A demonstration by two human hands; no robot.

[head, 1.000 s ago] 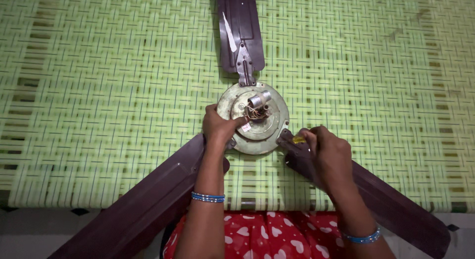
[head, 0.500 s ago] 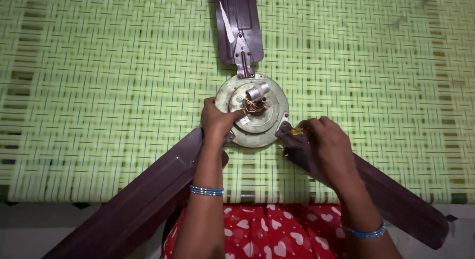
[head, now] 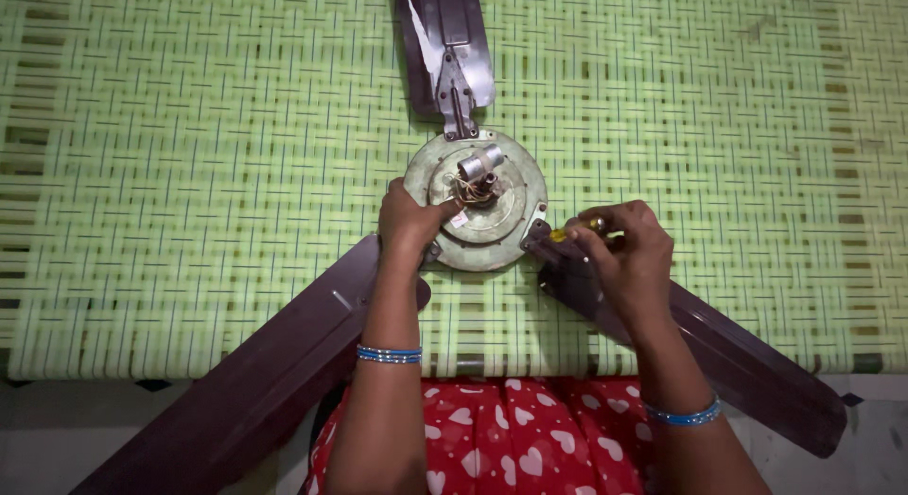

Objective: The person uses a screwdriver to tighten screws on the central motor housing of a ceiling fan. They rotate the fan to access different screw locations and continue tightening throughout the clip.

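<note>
Nearest the camera, below the round motor housing (head: pixel 478 204), lies red cloth with white hearts (head: pixel 515 438), and two forearms rise from it, each wearing one blue bangle. The left hand (head: pixel 409 221) is closed on the housing's lower-left rim, thumb reaching over the top plate. The right hand (head: pixel 632 249), just right of the housing, is closed around a small yellow-handled tool (head: pixel 572 232), probably a screwdriver; its long axis runs roughly level, tip pointing left at the housing's right edge, where a blade bracket meets it.

The housing is a single pale metal disc lying flat on a green woven mat (head: pixel 189 173), with one short silver cylinder (head: pixel 480 161) and a knot of wires at its centre.

Three dark brown blades fan out from it: the left blade (head: pixel 255 382) runs down-left towards the camera, the right blade (head: pixel 738 363) runs down-right under the right hand, and the far blade (head: pixel 449 41) points straight away, beyond the housing.
</note>
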